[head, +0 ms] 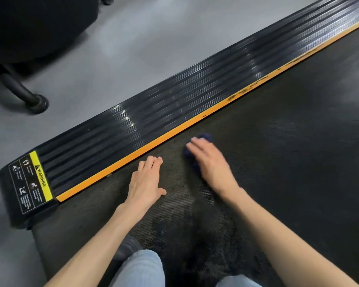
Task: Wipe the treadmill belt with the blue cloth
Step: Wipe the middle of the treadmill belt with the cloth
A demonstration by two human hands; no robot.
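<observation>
The black, dotted treadmill belt (278,152) fills the right and lower part of the head view. My right hand (209,162) lies flat on a bunched dark blue cloth (205,137) and presses it onto the belt near the orange edge strip. The hand covers most of the cloth, which shows only past the fingertips and along the hand's left side. To the left of it, my left hand (146,181) rests flat on the belt with straight fingers, close to the orange strip, holding nothing.
A ribbed black side rail (153,112) with an orange strip (145,148) runs diagonally left of the belt, ending in a yellow warning label (32,181). Grey floor (112,48) lies beyond, with a black machine leg and foot (34,101). My knees in jeans (141,270) rest on the belt.
</observation>
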